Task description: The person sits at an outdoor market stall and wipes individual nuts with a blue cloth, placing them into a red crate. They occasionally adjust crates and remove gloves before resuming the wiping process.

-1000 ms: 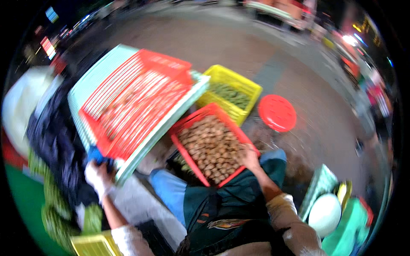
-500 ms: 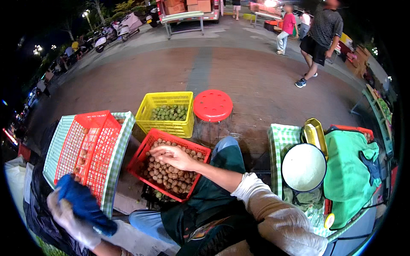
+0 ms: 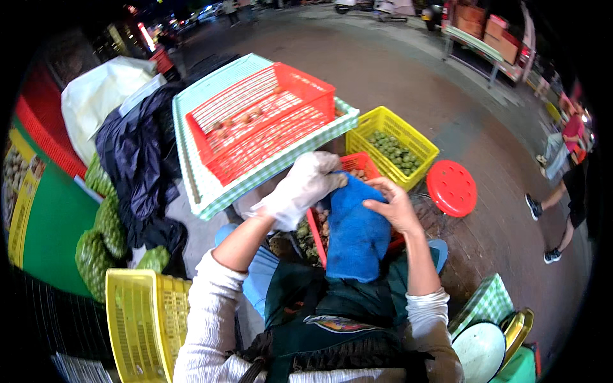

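Note:
A blue cloth (image 3: pixel 359 230) hangs between my hands over the red crate of walnuts (image 3: pixel 317 237), hiding most of it. My left hand (image 3: pixel 301 190) wears a thin, see-through plastic glove and closes its fingers on the cloth's upper left corner. On the opposite upper edge, my bare right hand (image 3: pixel 397 207) has the cloth between thumb and fingers. Brown walnuts (image 3: pixel 363 173) show past the cloth's upper edge, and a few more show at its left. The crate sits between my knees.
A checked-cloth table (image 3: pixel 191 185) at the left carries a red basket (image 3: pixel 306 83) with a few walnuts. Beyond my hands stand a yellow crate (image 3: pixel 418 169) of green fruit and a red stool (image 3: pixel 452 188). Another yellow crate (image 3: pixel 137 319) is near left; a white basin (image 3: pixel 479 351) lies lower right.
My left hand has brought the blue cloth from the far left to above the walnuts. My right hand has left the walnuts and taken the cloth's edge. The view has turned left.

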A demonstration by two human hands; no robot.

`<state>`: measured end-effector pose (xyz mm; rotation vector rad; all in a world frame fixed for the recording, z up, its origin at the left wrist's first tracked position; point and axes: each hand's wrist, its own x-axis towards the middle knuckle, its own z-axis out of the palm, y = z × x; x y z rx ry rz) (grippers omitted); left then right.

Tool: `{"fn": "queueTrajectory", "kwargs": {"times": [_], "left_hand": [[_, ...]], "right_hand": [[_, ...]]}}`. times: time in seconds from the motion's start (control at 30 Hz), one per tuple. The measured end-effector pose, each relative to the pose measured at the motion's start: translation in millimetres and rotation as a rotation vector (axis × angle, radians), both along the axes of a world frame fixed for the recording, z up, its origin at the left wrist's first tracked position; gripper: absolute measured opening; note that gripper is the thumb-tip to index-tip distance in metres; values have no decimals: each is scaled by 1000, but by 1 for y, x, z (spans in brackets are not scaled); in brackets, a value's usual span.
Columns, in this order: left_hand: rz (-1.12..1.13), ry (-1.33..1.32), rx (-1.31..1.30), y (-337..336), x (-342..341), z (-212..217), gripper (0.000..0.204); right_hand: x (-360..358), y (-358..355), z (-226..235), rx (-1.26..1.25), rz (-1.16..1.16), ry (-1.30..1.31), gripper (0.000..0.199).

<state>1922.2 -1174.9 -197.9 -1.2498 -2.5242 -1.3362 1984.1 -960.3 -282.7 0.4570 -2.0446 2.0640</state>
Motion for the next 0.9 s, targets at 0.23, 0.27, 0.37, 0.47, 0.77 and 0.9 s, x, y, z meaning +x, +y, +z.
{"fn": "queueTrajectory", "kwargs": {"times": [0.23,0.27,0.37,0.47,0.77,0.9], "left_hand": [[-108,-95,281,16,15,20,14],[-71,-43,223,18,14,31,14],[-211,42,328,20,-4,40,10],[-257,-252,458,30,-12,46,11],[-46,-417,569,42,-71,3,20],[310,-287,-64,25,-125,-52,31]], "right_hand": [[-8,14,28,187,282,-232,28],[-13,27,17,78,325,-178,27],[-20,21,17,-494,238,-444,28],[-27,9,-2,-260,-22,-435,28],[20,17,-22,153,6,-282,27],[-13,6,-36,92,-34,-244,27]]}}
